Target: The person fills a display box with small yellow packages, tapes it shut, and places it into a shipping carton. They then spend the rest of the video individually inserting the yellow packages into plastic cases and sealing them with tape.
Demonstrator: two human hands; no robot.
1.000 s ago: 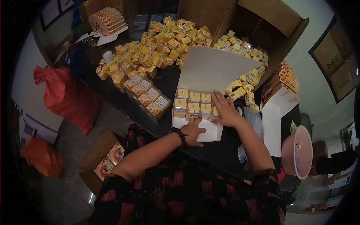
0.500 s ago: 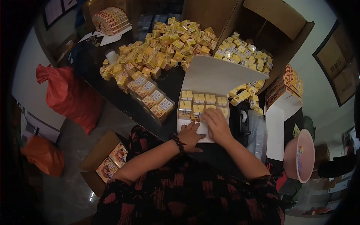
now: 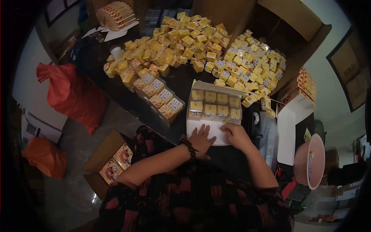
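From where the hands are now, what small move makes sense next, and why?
Probably the right hand should lift the near edge of the white cardboard sheet toward the small yellow boxes under clear plastic. Its fingers are curled at the sheet's bare near part, the left hand lies spread on it, and the boxes sit beyond it.

The left hand [image 3: 201, 140] lies spread on the white box [image 3: 215, 130] holding yellow packs [image 3: 210, 110].
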